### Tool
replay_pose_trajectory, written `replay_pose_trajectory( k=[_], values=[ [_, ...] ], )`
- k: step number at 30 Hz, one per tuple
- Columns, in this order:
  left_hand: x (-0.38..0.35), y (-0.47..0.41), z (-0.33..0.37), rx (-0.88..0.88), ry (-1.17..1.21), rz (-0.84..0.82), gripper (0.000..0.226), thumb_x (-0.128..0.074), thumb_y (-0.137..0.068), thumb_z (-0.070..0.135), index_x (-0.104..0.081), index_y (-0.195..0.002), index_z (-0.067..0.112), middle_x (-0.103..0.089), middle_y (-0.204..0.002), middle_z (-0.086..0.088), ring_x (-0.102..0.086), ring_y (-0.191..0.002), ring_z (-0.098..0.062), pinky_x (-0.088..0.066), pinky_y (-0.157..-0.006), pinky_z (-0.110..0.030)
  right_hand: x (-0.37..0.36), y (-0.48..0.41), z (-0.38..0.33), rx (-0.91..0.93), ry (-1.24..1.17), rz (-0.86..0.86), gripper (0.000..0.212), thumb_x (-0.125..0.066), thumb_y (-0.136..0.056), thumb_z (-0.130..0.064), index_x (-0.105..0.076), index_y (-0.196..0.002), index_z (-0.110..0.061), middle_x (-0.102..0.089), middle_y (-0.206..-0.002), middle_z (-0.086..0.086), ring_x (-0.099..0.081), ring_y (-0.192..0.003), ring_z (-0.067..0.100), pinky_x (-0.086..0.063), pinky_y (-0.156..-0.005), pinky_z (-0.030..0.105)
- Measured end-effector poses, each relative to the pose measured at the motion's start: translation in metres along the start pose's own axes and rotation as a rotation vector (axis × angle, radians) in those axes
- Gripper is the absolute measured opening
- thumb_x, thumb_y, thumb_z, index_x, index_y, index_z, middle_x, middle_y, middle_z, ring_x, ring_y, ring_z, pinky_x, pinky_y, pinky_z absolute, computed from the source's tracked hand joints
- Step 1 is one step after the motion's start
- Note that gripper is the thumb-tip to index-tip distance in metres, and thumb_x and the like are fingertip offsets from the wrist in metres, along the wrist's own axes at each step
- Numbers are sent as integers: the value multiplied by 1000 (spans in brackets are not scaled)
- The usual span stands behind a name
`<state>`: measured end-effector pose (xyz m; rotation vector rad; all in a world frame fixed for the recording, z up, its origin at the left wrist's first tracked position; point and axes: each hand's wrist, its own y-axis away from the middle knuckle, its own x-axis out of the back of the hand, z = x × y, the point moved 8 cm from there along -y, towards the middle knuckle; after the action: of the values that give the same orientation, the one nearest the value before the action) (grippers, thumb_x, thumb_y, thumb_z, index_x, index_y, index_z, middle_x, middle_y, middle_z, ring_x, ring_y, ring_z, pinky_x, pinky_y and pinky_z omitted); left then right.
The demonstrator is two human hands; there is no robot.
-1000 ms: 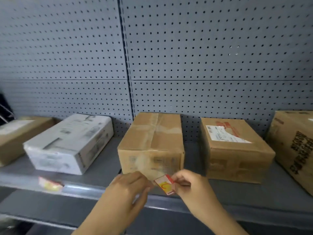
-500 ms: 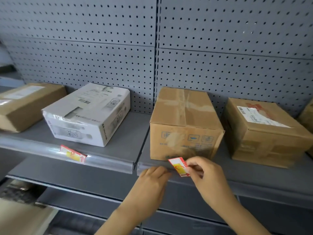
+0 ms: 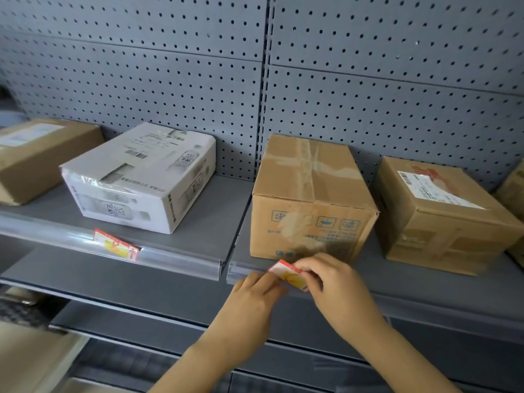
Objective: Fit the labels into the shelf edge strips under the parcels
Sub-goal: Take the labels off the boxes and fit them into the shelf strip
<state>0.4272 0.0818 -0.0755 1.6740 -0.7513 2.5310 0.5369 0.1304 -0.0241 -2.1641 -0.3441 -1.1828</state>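
Two hands meet at the front edge of the shelf, close together, just under the middle brown parcel (image 3: 312,199). The right hand (image 3: 334,290) pinches a small red, white and yellow label (image 3: 289,275) by its right end, thumb and fingers closed on it. The left hand (image 3: 255,296) rests its fingertips against the clear edge strip (image 3: 243,275) beside the label's left corner; whether it grips anything I cannot tell. The label sits tilted, its lower edge at the strip's channel and not yet seated flat.

The label looks like thin card: light, a little springy, easy to crease. It is probably best held by one short end, as here, so the long edges stay free to slide behind the strip's lips, with the other hand pressing the strip open or steady.

To the left, a second label (image 3: 116,245) already sits in the neighbouring strip (image 3: 175,255) below the white parcel (image 3: 139,177), though skewed. Another brown parcel (image 3: 442,214) stands to the right, with no label visible under it.
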Motion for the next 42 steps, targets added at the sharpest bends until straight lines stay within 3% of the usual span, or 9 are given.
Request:
replay_pose_trajectory(
  k=[5,8,13,20,26,29,35,38,42],
  values=[
    [-2,4,-2,27,108,-8,48,-50,-65,-12,-68,-103,12,-61,-106,-4,-59,-86,-25,-52,-72,-35,-5,-1,-13,92,239,-46,29,-80,-64,-6,-66,-84,-23,-65,-73,-7,-62,-69,17,-50,-49,29],
    [5,8,-1,26,139,15,44,-51,-63,-12,-69,-97,10,-64,-101,-5,-61,-84,-25,-53,-69,-33,-13,-5,-16,145,323,-89,33,-83,-57,-6,-66,-79,-23,-62,-70,-6,-59,-65,17,-48,-49,28],
    [22,7,-4,34,151,60,44,-50,-69,-7,-70,-100,17,-64,-101,2,-61,-88,-18,-53,-72,-29,-3,-6,-13,108,275,-96,26,-79,-67,-8,-69,-87,-21,-64,-81,-6,-61,-73,16,-52,-56,29],
    [23,-20,14,-40,225,70,30,-45,-86,9,-62,-103,28,-54,-105,16,-60,-90,-12,-49,-72,-28,65,22,19,-110,224,-71,17,-56,-91,-22,-64,-104,-31,-62,-101,-16,-56,-96,5,-47,-73,22],
    [0,-80,111,-278,250,-12,29,-45,-81,26,-59,-107,30,-65,-95,6,-60,-83,-10,-46,-72,-22,120,93,80,-357,184,-166,21,-53,-92,-32,-59,-112,-36,-57,-110,-20,-51,-102,1,-47,-82,22],
    [-11,-111,169,-365,235,-25,29,-46,-82,35,-51,-110,37,-67,-98,10,-63,-85,-9,-46,-73,-21,164,134,114,-458,187,-114,20,-55,-92,-31,-60,-111,-35,-59,-110,-18,-53,-99,0,-49,-84,23],
    [-34,-174,293,-488,312,-23,36,-39,-86,47,-61,-113,36,-62,-103,20,-56,-92,2,-45,-79,-16,263,208,178,-548,226,29,20,-57,-91,-30,-62,-110,-32,-54,-98,-21,-48,-93,-3,-45,-82,18],
    [-46,-204,348,-527,318,-12,26,-48,-88,39,-59,-111,38,-58,-100,25,-56,-91,4,-49,-76,-25,309,233,212,-568,229,85,19,-57,-90,-31,-62,-109,-33,-58,-100,-19,-52,-95,-2,-48,-83,22],
    [-52,-239,400,-548,312,28,24,-60,-90,24,-62,-112,35,-56,-96,26,-55,-90,4,-47,-79,-23,356,244,247,-558,239,182,17,-57,-89,-32,-63,-105,-33,-60,-100,-19,-54,-90,-3,-48,-80,18]
  ],
)
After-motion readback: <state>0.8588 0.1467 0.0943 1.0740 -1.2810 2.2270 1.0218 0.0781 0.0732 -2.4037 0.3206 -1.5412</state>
